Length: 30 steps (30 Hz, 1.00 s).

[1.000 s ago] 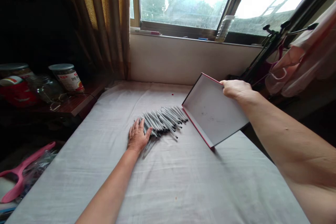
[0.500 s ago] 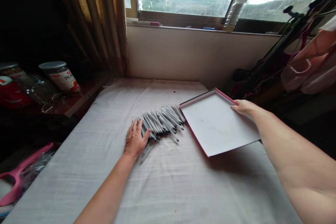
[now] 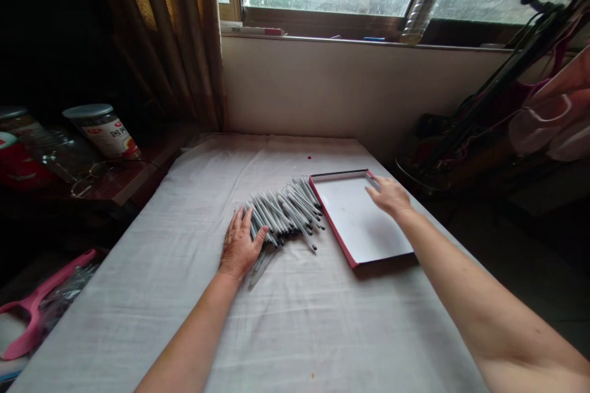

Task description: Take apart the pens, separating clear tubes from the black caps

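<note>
A heap of slim grey pens (image 3: 281, 212) with black ends lies across the middle of the cloth-covered table. My left hand (image 3: 239, 242) rests flat at the heap's left end, fingers spread and touching the nearest pens; a few paler pens (image 3: 262, 267) poke out beside the thumb. Right of the heap is a shallow box lid (image 3: 364, 221), white inside with red and black edges. It lies low and nearly level at the table. My right hand (image 3: 389, 196) grips its far right rim, thumb on the inner side; the hand covers that wall.
White cloth (image 3: 276, 331) covers the table. Jars (image 3: 104, 129) and eyeglasses (image 3: 87, 181) stand on a dark shelf at left. A pink-handled item (image 3: 32, 307) lies low at left. Behind are a window sill and curtain (image 3: 179, 43); a dark pole stands right.
My right hand has lowered the box lid and brought it left, from tilted in the air to nearly flat beside the pens. My left hand stays on the heap.
</note>
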Available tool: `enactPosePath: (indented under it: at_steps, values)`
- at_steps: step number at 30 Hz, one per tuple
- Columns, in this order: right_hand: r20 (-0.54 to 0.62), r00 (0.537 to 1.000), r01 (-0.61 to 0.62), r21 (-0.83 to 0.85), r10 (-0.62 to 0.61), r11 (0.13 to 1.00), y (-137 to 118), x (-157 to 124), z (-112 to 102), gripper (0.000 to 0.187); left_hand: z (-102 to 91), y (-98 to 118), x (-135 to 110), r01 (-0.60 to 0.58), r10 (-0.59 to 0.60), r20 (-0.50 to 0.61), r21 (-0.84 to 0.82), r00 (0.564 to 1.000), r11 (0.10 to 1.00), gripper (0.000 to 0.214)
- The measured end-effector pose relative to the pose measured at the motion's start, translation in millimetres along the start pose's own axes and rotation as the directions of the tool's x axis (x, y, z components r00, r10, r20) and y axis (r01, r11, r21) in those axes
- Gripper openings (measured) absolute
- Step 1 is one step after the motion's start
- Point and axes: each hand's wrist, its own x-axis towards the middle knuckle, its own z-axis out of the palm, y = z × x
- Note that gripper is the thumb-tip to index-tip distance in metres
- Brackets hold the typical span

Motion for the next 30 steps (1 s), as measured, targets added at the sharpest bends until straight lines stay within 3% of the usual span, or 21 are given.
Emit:
enactPosePath:
  at_steps: [3,5,6,8,11,15,19,21,26,30]
  values:
    - [-0.002,0.935,0.353,0.122,-0.356,0.928,-47,-44,7,0.051,-4.2,4,-1,0.008,-0.008,0.034,0.008,0.999,1.000,0.069]
    - [0.028,0.879,0.473,0.086,-0.477,0.877,-69,-72,13,0.054,-6.4,6,-3,-0.013,0.013,0.048,0.009,0.999,1.000,0.072]
    - [0.061,0.875,0.478,0.043,-0.480,0.877,-75,-83,15,0.054,-7.0,7,-4,-0.029,0.029,0.056,0.007,0.998,1.000,0.073]
    - [0.109,0.911,0.405,-0.042,-0.399,0.913,-81,-97,19,0.050,-7.6,7,-6,-0.058,0.058,0.077,0.001,0.995,0.998,0.073]
    - [0.026,0.950,0.312,-0.067,-0.311,0.948,-88,-103,21,0.042,-8.5,5,-8,-0.083,0.083,0.116,-0.006,0.990,0.997,0.069]
    - [-0.121,0.907,0.421,0.190,-0.404,0.887,-116,-111,35,0.039,-14.0,1,-10,-0.134,0.137,0.155,-0.029,0.978,0.991,0.067]
    - [-0.128,0.929,0.369,0.334,-0.346,0.867,-157,-129,59,0.053,-24.4,-7,-18,-0.212,0.222,0.221,-0.070,0.950,0.975,0.067]
    - [-0.145,0.937,0.350,0.379,-0.319,0.857,-172,-134,67,0.051,-30.2,-11,-23,-0.235,0.248,0.233,-0.083,0.940,0.969,0.064]
    - [-0.077,0.934,0.349,0.395,-0.348,0.850,-193,-127,68,0.048,-44.7,-12,-40,-0.262,0.270,0.223,-0.067,0.937,0.963,0.067]
    - [0.019,0.927,0.340,0.379,-0.375,0.861,-203,-109,63,0.050,-51.2,-3,-56,-0.347,0.344,0.304,-0.045,0.889,0.937,0.086]
